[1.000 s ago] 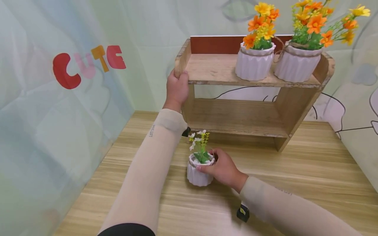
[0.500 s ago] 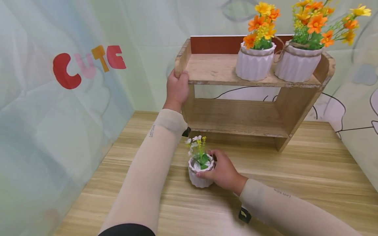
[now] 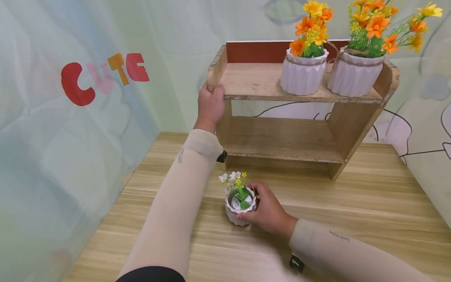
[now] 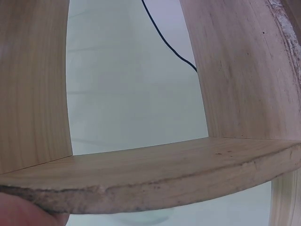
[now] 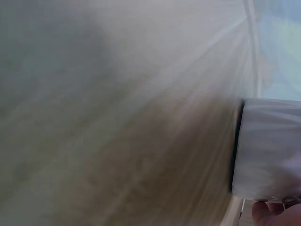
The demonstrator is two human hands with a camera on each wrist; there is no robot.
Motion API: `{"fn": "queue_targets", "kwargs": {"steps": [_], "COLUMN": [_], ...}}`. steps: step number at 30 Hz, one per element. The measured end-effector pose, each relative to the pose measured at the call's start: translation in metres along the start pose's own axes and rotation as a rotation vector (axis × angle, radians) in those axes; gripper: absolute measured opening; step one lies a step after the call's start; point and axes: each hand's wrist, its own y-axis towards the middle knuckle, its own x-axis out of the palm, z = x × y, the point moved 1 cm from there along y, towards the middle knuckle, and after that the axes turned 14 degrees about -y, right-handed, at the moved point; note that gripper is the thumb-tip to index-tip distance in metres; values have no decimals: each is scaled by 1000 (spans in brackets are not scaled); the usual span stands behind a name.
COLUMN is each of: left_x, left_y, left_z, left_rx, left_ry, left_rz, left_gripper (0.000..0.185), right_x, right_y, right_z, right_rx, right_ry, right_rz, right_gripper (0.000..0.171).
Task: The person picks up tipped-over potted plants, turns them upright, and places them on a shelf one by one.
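Head view: right hand (image 3: 268, 213) grips small white pot (image 3: 239, 209) holding flowers (image 3: 233, 181); left hand (image 3: 210, 106) grips shelf (image 3: 253, 80).

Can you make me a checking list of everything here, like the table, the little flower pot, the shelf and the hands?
Surface: light wooden table, wood grain running across.
Job's things: small white ribbed pot with white and yellow flowers, tilted toward the camera; wooden shelf with two levels, lower level bare.
Clutter: two bigger white pots, left one and right one, both with orange and yellow flowers, on the top level.
Hands: left hand grips the shelf's top left corner; right hand holds the small pot.
Cables: nothing seen.
Surroundings: pale green backdrop with the letters CUTE and line drawings.
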Motion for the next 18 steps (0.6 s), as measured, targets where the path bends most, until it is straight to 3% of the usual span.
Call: {"fn": "queue_targets", "kwargs": {"steps": [18], "left_x": [0], "left_y": [1], "left_z": [-1], "left_rx": [-2], "left_ry": [-1], "left_rz": [5], "left_gripper": [57], "right_x": [12], "right_y": [-11], "right_z": [4], "right_rx": [27], "right_ry": [92], "right_rz": [39], "right_gripper": [104]}}
